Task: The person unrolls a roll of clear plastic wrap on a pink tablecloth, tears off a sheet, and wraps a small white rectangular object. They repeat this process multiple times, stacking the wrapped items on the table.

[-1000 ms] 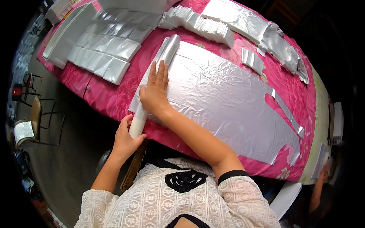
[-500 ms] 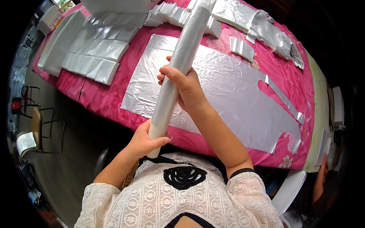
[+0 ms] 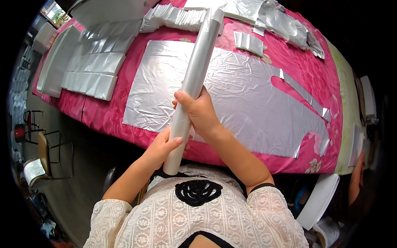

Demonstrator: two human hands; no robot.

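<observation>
A long roll of silvery-white plastic film [image 3: 197, 62] is held slantwise before me, its lower end close to my waist and its upper end leaning away over the table. My left hand [image 3: 163, 144] wraps round the roll near the lower end. Higher up, my right hand [image 3: 197, 110] grips it with the thumb across the front. Beneath the roll, a flat stack of thin silvery plastic bags [image 3: 248, 97] with cut-out handles at the right lies on the pink flowered cloth [image 3: 111, 120].
Folded film packets [image 3: 91, 78] lie in rows at the left beside a white box [image 3: 56, 66]. More folded packets [image 3: 173, 18] line the back, with crumpled film [image 3: 285, 27] at back right. A small folded packet [image 3: 249, 43] sits nearer. A chair [image 3: 43, 153] stands left; another person's arm [image 3: 356, 177] shows far right.
The roll has come down and tilted a little more upright, so its far end now shows. My right hand has moved lower, closer to my left. The view has shifted slightly.
</observation>
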